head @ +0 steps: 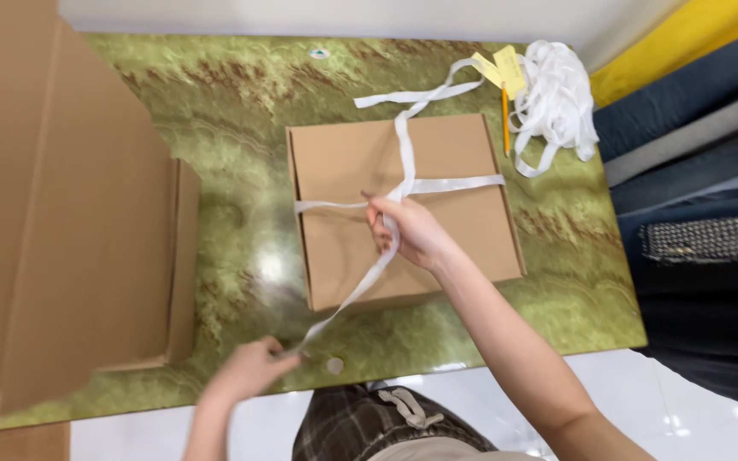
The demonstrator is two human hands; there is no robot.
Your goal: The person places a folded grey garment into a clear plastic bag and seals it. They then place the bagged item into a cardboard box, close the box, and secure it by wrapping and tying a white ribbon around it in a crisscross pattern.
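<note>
With white ribbon (403,183) crossed over the flat cardboard box (437,230) at mid-table, tying under way: right hand (412,235) pinching the crossing, left hand (254,367) closed on the tail near the table edge (557,341). Next, probably: steady tension, then a knot.

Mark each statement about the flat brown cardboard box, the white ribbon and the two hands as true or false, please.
1. The white ribbon crosses over the flat brown cardboard box. True.
2. The right hand rests on the box lid. True.
3. The left hand holds a yellow pencil. False: it grips a ribbon end; the pencil lies beside the box.
4. The box sits on a bare wooden table. False: the green marbled tabletop bears it.
</note>
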